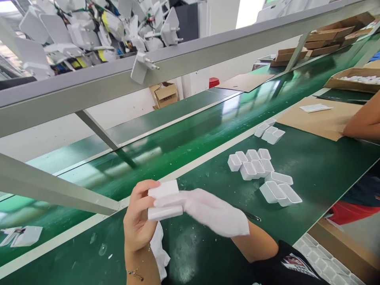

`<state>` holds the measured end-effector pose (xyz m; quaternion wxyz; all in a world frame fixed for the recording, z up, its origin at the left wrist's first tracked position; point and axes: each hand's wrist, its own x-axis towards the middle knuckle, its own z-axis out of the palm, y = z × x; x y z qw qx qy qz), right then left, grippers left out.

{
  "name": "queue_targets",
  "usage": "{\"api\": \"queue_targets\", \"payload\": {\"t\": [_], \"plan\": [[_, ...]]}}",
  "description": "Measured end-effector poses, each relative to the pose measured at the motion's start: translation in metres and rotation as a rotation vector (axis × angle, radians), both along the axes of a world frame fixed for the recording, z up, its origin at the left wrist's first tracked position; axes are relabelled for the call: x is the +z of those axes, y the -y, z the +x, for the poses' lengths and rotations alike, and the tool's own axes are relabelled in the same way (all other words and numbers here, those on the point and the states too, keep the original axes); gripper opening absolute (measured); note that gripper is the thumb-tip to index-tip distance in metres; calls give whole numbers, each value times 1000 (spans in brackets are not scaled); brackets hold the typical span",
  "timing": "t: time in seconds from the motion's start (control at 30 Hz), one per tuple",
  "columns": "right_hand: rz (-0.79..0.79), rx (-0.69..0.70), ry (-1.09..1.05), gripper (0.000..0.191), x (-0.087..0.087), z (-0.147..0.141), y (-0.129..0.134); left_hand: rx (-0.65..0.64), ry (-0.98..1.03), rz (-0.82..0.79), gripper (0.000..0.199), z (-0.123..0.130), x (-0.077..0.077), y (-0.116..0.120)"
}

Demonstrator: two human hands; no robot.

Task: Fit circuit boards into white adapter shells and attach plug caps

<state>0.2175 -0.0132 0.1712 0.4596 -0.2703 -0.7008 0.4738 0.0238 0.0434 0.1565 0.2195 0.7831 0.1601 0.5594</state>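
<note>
My left hand [139,217], bare with a bracelet at the wrist, grips a white plastic case [164,213] between thumb and fingers. From the right reaches my right hand [204,208] in a white glove, its fingers closed across the middle of the case. The glove hides part of the case, so I cannot tell whether it is one piece or two. Below lies a crumpled white cloth [160,253], partly behind my left forearm. A thin dark metal tool [252,216] shows beyond my right wrist.
Several open white cases [257,163] stand grouped on the green table [320,166]. Cardboard [314,116] lies farther back, near another person's arm [363,116]. A metal rail [190,55] crosses above, with white plug adapters [86,33] piled on it. A green conveyor belt [178,146] runs alongside.
</note>
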Motion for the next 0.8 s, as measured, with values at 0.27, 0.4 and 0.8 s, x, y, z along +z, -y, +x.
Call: {"api": "queue_targets", "payload": {"t": [0.27, 0.4, 0.8], "plan": [[340, -122, 440, 41, 10, 8, 9, -184, -289, -322, 33, 7, -5, 2], [476, -82, 586, 40, 6, 13, 12, -244, -337, -413, 49, 5, -12, 4], [421, -150, 922, 39, 2, 8, 1, -6, -480, -552, 45, 0, -19, 18]]}}
